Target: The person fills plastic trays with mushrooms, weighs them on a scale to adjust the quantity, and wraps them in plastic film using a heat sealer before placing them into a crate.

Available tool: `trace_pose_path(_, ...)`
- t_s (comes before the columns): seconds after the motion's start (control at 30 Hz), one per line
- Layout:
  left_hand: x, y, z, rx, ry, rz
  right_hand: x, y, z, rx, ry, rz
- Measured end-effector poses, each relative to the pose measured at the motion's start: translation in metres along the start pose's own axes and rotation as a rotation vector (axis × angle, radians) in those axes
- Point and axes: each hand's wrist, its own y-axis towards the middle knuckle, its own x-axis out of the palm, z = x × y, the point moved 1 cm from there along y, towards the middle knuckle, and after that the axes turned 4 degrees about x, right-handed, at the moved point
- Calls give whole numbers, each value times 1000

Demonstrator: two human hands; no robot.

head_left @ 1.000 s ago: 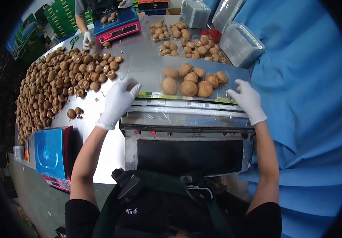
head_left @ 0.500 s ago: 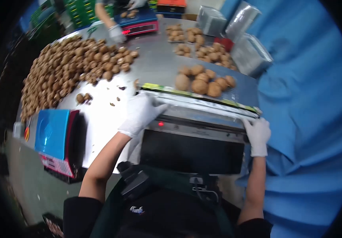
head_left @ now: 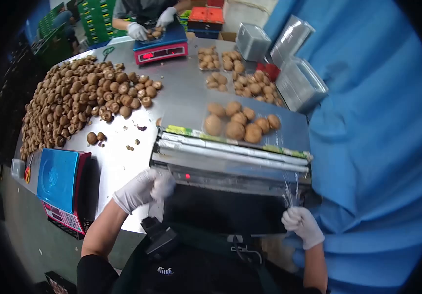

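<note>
Both my hands wear white gloves. My right hand [head_left: 303,226] is closed on clear plastic film [head_left: 292,190], which rises from its fingers in bright creases toward the wrapping machine [head_left: 230,172]. My left hand [head_left: 147,188] is curled closed at the machine's front left corner; its fingertips are blurred, and whatever they hold cannot be made out. Two white rollers [head_left: 235,151] run across the machine. Beyond them, several large brown mushrooms [head_left: 235,130] sit grouped on the blue-grey surface, seemingly under clear plastic. The machine's front plate [head_left: 211,208] is dark.
A large mushroom heap [head_left: 74,98] covers the table's left side. A blue-topped scale [head_left: 61,179] stands near left. Across the table, a co-worker's gloved hands [head_left: 137,31] handle mushrooms on another scale [head_left: 161,51]. Packed mushrooms [head_left: 255,87] and clear tray stacks [head_left: 299,83] lie back right, beside a blue curtain [head_left: 368,147].
Both my hands have come back toward my body from the rollers, and the right now grips film. The view has shifted. The co-worker's hands have moved onto the far scale.
</note>
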Motion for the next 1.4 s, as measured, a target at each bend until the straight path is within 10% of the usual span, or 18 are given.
trace_pose_path(0.07, -3, 7, 2, -191, -297, -391, 8, -15, -25, -395, -247, 117)
trace_pose_path(0.13, 59, 7, 55, 285, 89, 305, 38, -26, -84, -774, -172, 142)
trace_pose_path(0.2, 50, 47, 110, 554, -72, -125, 55, -10, -153, -963, -195, -107)
trace_pose_path(0.27, 44, 120, 174, 740, -34, -288, 68, 32, -211, -1168, -17, 216)
trace_pose_path(0.33, 15, 198, 172, 847, 223, -230, 54, 106, -240, -1267, -557, 400)
trace_pose_path(0.43, -21, 244, 126, 676, 1144, 13, -9, 188, -224, -1007, -1352, 274)
trace_pose_path(0.5, -25, 242, 108, 528, 1427, -13, -16, 197, -205, -966, -1351, 245)
trace_pose_path(0.7, 4, 211, 100, 274, 1165, 150, -6, 167, -202, -700, -1289, 284)
trace_pose_path(0.9, 15, 179, 108, 143, 905, 206, -17, 154, -207, -73, -497, -7)
trace_pose_path(0.93, 16, 171, 106, 65, 965, 146, -19, 150, -202, -48, -686, 247)
trace_pose_path(1.3, 15, 169, 78, 302, 1010, 355, -18, 139, -178, -814, -1855, 470)
trace_pose_path(1.4, 22, 161, 83, 206, 1339, 400, -11, 135, -181, -639, -1829, 419)
